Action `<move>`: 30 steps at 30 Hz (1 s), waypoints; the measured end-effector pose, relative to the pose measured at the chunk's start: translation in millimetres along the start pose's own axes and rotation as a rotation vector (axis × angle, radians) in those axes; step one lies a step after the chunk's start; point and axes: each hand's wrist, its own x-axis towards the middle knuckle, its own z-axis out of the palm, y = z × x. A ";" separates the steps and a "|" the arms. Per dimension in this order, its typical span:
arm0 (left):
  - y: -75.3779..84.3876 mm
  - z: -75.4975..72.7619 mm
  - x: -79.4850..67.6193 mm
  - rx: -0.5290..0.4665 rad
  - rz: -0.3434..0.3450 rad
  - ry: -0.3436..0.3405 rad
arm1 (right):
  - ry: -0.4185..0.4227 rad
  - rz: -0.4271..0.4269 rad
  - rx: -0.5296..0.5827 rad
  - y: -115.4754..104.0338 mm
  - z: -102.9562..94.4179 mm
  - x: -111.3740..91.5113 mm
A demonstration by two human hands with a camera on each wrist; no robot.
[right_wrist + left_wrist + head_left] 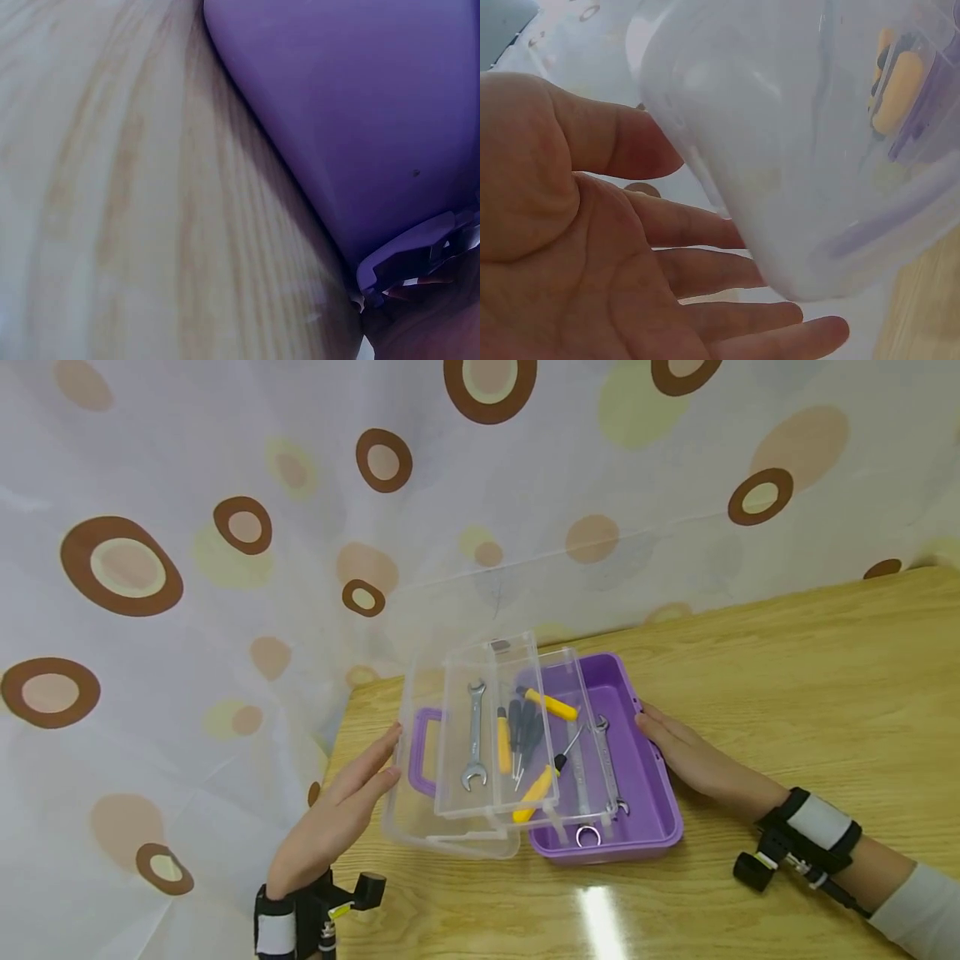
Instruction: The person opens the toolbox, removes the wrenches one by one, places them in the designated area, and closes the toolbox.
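Note:
A purple toolbox sits on the table with its clear lid swung over to the left. My left hand has its thumb and straight fingers against the outer edge of that lid. In the left wrist view, fingertips overlap the lid's rounded corner. On the toolbox's right wall rests my right hand, fingers near the purple latch. Two clear trays span lid and box; they hold an open-end wrench and several screwdrivers, including a yellow-handled one. More wrenches lie toward the box's floor.
The wooden table extends right and in front of the toolbox. Behind and to the left hangs a pale cloth with brown and peach ovals. A purple carrying handle shows through the lid. Wrist cameras are strapped to both arms.

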 end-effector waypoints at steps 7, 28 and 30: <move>-8.6 -3.9 2.1 -0.008 -0.023 -0.019 | 0.009 0.004 -0.011 1.0 -0.1 -0.3; -32.4 -15.0 8.0 -0.027 -0.140 -0.010 | -0.006 -0.001 -0.002 3.0 0.4 3.1; -35.8 -14.6 10.4 -0.012 -0.157 -0.001 | -0.006 0.001 -0.002 2.6 0.6 3.0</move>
